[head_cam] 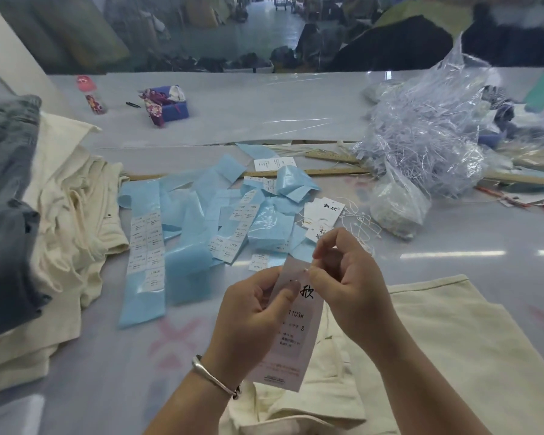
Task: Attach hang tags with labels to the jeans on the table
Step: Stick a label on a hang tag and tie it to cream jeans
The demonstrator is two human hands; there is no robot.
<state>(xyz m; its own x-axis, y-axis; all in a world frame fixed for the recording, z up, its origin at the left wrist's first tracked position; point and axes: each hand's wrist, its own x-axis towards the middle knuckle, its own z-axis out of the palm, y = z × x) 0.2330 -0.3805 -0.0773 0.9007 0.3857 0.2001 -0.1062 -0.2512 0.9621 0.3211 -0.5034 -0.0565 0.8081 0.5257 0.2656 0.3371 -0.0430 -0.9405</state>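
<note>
A white hang tag [291, 337] with a stuck-on label reading 1103# is held upright in front of me. My left hand [248, 318] grips its left edge, thumb across its face. My right hand [349, 277] pinches at the tag's top, near its hole; what is between those fingers is too small to tell. Cream jeans [421, 350] lie flat on the table under both hands. More hang tags with strings [322, 215] lie beyond my right hand. Blue backing strips with labels [146, 243] are spread over the table's middle.
A stack of cream and grey jeans [44, 221] lies at the left. A clear bag of plastic strings [427, 133] and a small bag [396, 205] sit at the right, with wooden rulers [311, 172] behind the labels. A bottle [91, 95] and blue pouch [167, 105] stand far left.
</note>
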